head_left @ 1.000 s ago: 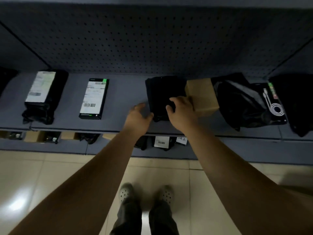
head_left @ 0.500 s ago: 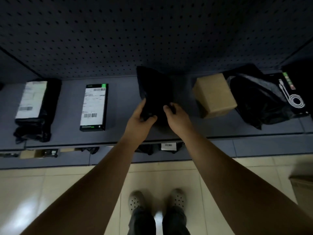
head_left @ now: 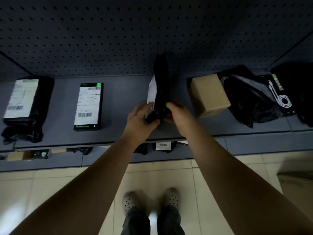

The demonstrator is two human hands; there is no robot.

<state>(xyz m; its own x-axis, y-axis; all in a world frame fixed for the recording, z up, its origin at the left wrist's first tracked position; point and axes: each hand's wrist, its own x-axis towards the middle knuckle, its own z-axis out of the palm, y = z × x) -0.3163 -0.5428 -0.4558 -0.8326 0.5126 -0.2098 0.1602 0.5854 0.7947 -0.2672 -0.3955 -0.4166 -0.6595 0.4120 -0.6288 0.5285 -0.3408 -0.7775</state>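
A black plastic parcel (head_left: pixel 160 82) with a white shipping label on one face stands on edge above the middle of the grey shelf (head_left: pixel 122 99). My left hand (head_left: pixel 141 117) grips its lower end from the label side, thumb curled under it. From the right, my right hand (head_left: pixel 177 113) holds the same lower end. The label faces left and shows only as a narrow strip.
On the shelf lie a black bag with a label (head_left: pixel 23 106) at far left, a black box with a white label (head_left: pixel 89 106), a brown cardboard box (head_left: pixel 209 94), crumpled black bags (head_left: pixel 250 97) and a cable package (head_left: pixel 279 94). A lower shelf (head_left: pixel 101 160) holds more parcels. A perforated back panel (head_left: pixel 152 31) rises behind.
The black parcel lay flat on the shelf; both hands have taken hold of it and tipped it up on edge, turning its labelled face to the left.
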